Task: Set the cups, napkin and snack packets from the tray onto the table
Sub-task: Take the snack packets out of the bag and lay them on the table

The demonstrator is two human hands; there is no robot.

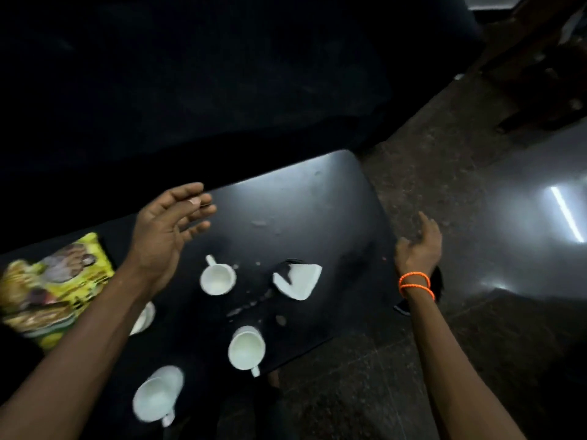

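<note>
Both hands empty, fingers spread: left hand (168, 223) above cups, right hand (417, 246) off table edge. Cup (218, 278) between hands: rigid, fragile, grip by handle. Napkin (298, 281): limp, pinch corner. Snack packet (54, 287) left of left forearm: light, crinkly.

white cups (218, 278) upright on black table (305, 198), folded white napkin (300, 281) beside, yellow snack packet (54, 287) left.

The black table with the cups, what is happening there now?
A person stands over the black table with both hands open and empty. The left hand hovers above it; the right hand is off its right edge. Four white cups, a napkin and a yellow snack packet lie on the table. No tray is identifiable.
</note>
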